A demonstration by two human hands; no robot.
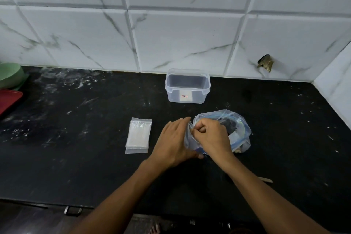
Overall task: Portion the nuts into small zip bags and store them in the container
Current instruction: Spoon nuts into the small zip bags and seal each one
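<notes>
A large clear plastic bag (238, 127) with blue print lies on the black counter at centre right; dark contents show through it. My left hand (175, 143) holds the bag's left edge, fingers laid along it and thumb underneath. My right hand (212, 136) is curled and pinches the bag's rim beside the left hand. A stack of small clear zip bags (138, 135) lies flat to the left of my hands. An open clear plastic container (187, 86) with a white label stands behind, near the wall.
A green bowl (9, 76) and a red tray (8, 100) sit at the counter's far left edge. A pale wooden stick (266, 179) lies at the right, partly hidden by my right forearm. Tiled walls close the back and right sides.
</notes>
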